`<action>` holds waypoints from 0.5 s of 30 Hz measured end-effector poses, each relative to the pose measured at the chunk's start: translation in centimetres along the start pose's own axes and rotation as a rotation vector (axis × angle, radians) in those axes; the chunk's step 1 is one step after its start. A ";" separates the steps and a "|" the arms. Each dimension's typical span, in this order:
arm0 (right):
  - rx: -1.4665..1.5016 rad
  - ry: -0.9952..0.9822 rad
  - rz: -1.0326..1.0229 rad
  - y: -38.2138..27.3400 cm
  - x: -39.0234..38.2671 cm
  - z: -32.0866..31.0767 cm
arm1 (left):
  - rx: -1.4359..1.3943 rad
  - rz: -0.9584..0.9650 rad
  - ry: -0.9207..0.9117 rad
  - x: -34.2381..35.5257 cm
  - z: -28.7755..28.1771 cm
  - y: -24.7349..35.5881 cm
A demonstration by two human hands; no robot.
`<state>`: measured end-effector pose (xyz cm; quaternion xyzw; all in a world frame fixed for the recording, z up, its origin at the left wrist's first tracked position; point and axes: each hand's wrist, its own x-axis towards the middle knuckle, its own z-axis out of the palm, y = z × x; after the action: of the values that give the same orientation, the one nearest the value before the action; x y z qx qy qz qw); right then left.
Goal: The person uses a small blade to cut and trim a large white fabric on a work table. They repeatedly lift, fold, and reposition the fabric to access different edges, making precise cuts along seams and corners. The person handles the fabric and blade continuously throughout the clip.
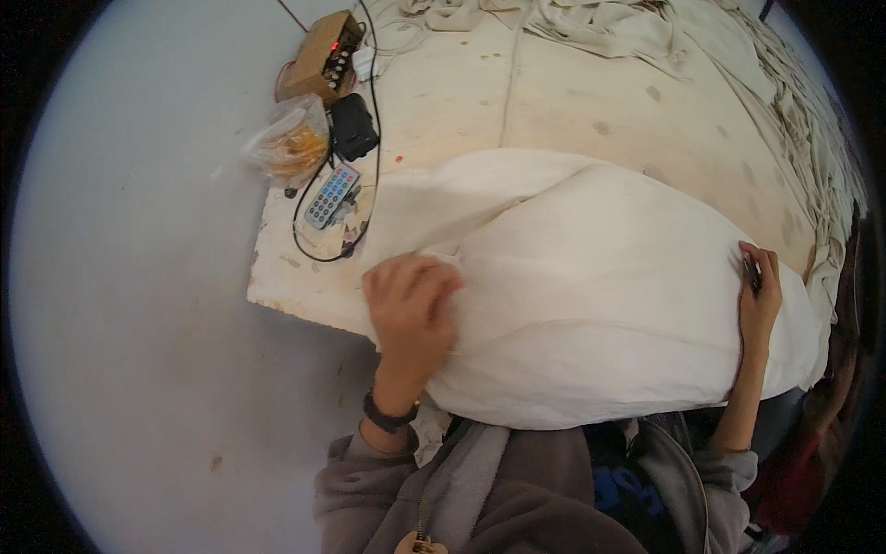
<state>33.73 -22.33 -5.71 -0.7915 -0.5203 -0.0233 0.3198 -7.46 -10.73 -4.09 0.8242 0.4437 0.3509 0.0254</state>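
A large white cloth (600, 268) lies spread in soft folds over the near part of the table and hangs toward my lap. At its left edge is my left hand (413, 300), slightly blurred, with the fingers curled in; whatever they may pinch is hidden. A dark band circles that wrist. On the cloth's right side rests my right hand (760, 286), closed around a small dark tool (753, 275) that could be thread snips. Most of this tool is covered by the fingers.
On the table's left corner (277, 286) lie a remote control (332, 196), a black box-shaped device (353, 126) and a plastic bag (291, 143) with yellowish contents. A looping black cable (377, 102) passes a brown box with knobs (320, 57). Bunched beige cloth (637, 37) lines the far side.
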 end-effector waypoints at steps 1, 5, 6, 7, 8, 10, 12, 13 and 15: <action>-0.018 -0.014 0.016 -0.1 0.0 -0.1 | -0.123 -0.142 0.050 -0.5 -0.5 -0.2; -0.003 -0.019 0.019 -0.4 0.1 -0.3 | -0.393 -0.465 0.396 -1.5 -2.7 -0.4; 0.008 -0.020 0.013 -0.5 0.2 -0.3 | -0.302 -0.413 0.427 -1.4 -3.0 0.1; 0.010 -0.023 0.027 -0.6 0.2 -0.3 | -0.202 -0.375 0.462 -1.3 -3.1 0.6; 0.012 -0.025 0.039 -0.7 0.2 -0.4 | -0.120 -0.194 0.321 -1.2 -3.0 1.4; 0.007 -0.024 0.056 -0.9 0.1 -0.3 | 0.007 0.118 -0.013 -0.9 -1.7 3.6; 0.014 0.012 0.045 -1.1 -0.1 -0.3 | 0.127 0.231 -0.276 -0.3 -0.7 5.0; -0.009 -0.014 0.059 -1.1 -0.1 -0.3 | 0.210 0.196 -0.346 0.2 -0.4 5.3; -0.005 -0.011 0.036 -1.1 0.1 -0.6 | 0.332 0.019 -0.405 1.3 -0.2 5.3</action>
<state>33.05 -22.31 -4.71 -0.8017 -0.5076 -0.0146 0.3152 -3.34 -12.97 -1.32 0.8746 0.4734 0.1013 -0.0253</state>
